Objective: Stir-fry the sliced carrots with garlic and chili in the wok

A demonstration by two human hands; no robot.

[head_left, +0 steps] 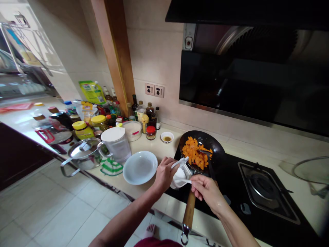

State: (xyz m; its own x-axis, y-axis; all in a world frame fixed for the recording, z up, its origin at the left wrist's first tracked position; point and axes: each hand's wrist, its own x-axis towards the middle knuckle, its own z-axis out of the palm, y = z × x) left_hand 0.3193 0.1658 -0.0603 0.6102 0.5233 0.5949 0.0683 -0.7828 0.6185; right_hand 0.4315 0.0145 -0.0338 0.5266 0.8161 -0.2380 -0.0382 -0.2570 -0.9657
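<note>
My left hand [164, 173] is closed around a small white container with a flip lid [181, 173], held just in front of a black wok [203, 144]. My right hand [205, 188] pinches a small white spoon [183, 179] whose tip reaches into the container. The wok sits on the left burner of a black gas hob [257, 192] and holds orange carrot slices [195, 154] with a dark spatula [207, 156] resting in them. The wok's wooden handle [189, 209] points toward me, below my hands.
A white plate [140, 167], a clear jug with white lid [117, 144], a steel pot with lid [83, 156], a small sauce dish [167, 138] and several bottles and jars [144, 115] crowd the counter left. A glass lid [312, 169] lies right. A range hood [254, 68] hangs above.
</note>
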